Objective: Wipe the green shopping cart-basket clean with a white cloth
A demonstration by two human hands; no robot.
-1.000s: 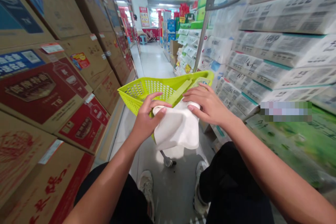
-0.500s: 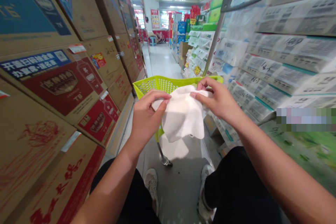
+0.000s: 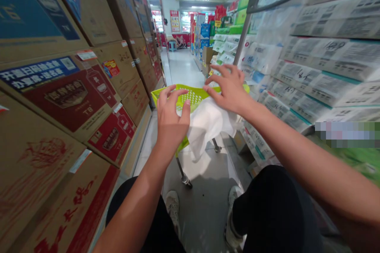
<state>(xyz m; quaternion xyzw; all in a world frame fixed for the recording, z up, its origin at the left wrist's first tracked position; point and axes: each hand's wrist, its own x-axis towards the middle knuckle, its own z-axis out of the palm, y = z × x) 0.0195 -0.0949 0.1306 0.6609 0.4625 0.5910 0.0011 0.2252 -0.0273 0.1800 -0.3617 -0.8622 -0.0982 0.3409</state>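
A thin white cloth (image 3: 206, 124), perhaps a wipe, hangs in loose folds over the near side of a lime-green perforated basket (image 3: 164, 95). My left hand (image 3: 173, 118) is raised at the cloth's left edge, its thumb and fingers apart and nothing between them. Over the cloth's upper right part, my right hand (image 3: 228, 89) has its fingers spread and curved, also without a grip. Whether its underside touches the cloth cannot be made out. Part of the basket's near rim is hidden behind the cloth and my hands.
Cardboard cartons (image 3: 68, 99) are stacked along the left. White plastic-wrapped packs (image 3: 323, 75) fill the right side. The basket stands on metal legs with casters (image 3: 186, 181), between my shoes. A dark handle (image 3: 276, 4) on a metal pole rises at upper right. A tiled aisle (image 3: 181, 61) runs ahead.
Both hands have let go of the cloth and opened. My right hand has risen, and the left has turned upward. The cloth has sagged onto the basket's near side, uncovering a second caster.
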